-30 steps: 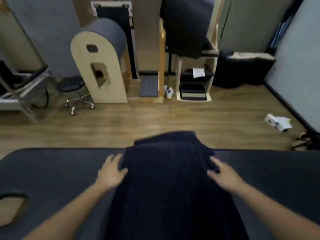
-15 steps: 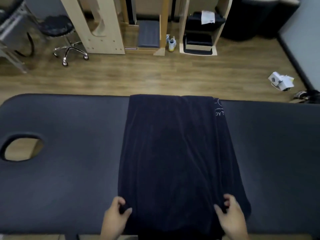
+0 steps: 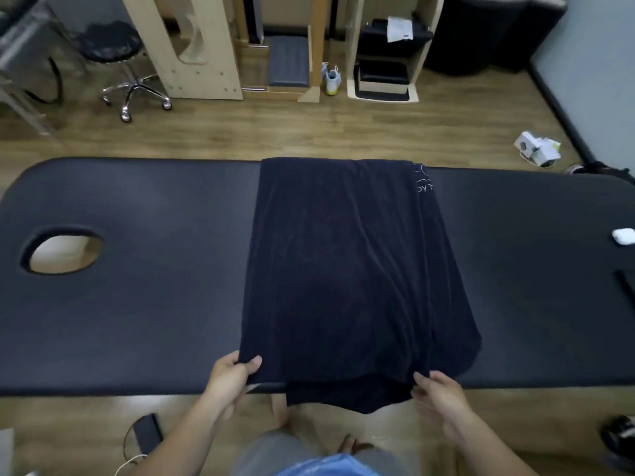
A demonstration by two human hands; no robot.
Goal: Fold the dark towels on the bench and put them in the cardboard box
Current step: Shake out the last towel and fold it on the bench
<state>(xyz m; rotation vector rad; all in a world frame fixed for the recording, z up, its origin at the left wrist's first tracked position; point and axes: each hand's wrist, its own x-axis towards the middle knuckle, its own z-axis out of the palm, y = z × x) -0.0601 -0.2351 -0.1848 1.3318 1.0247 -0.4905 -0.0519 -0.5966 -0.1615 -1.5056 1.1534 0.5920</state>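
Observation:
A dark navy towel lies across the black padded bench, from its far edge to the near edge, where its end hangs over. White lettering shows at the towel's far right corner. My left hand pinches the towel's near left corner between thumb and fingers. My right hand sits at the near right part of the towel with its fingers tucked at the hem; its grip is hard to make out. No cardboard box is in view.
The bench has a face hole at the left and a small white case at the right. A rolling stool, wooden equipment and a white box stand on the floor beyond. A phone lies near my feet.
Both hands slid from the towel's far part to its near edge and took hold of its corners. The view has tilted down and pulled back slightly.

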